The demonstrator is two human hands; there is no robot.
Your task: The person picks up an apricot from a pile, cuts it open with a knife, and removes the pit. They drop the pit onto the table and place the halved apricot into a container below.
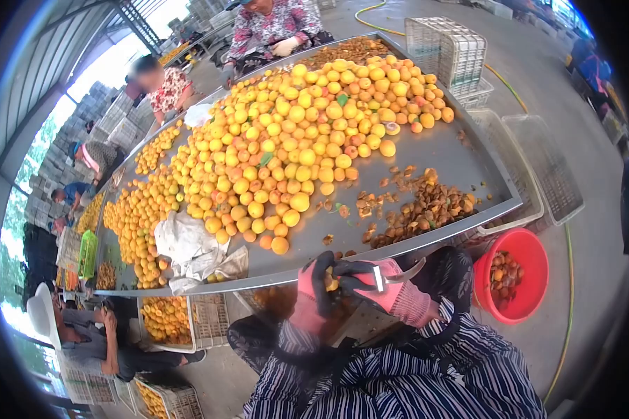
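My left hand (313,288), in a pink glove with dark fingers, is closed around an apricot (331,281), mostly hidden by the fingers. Close beside it, my right hand (388,285) wears a matching glove and is wrapped round a small knife (414,271). Its curved metal blade sticks out to the right, while its handle is hidden in the fist. Both hands are over my lap, just below the near edge of a metal table (426,150). A large heap of apricots (293,133) covers much of that table, and brown, pitted-looking scraps (426,202) lie near its edge.
A red bucket (544,269) with brown pieces inside stands at my right. Plastic crates (444,52) stand beyond the table's right side. A white cloth (189,244) lies on the left part. Another crate of apricots (166,318) sits below left. Other people (276,28) sit around.
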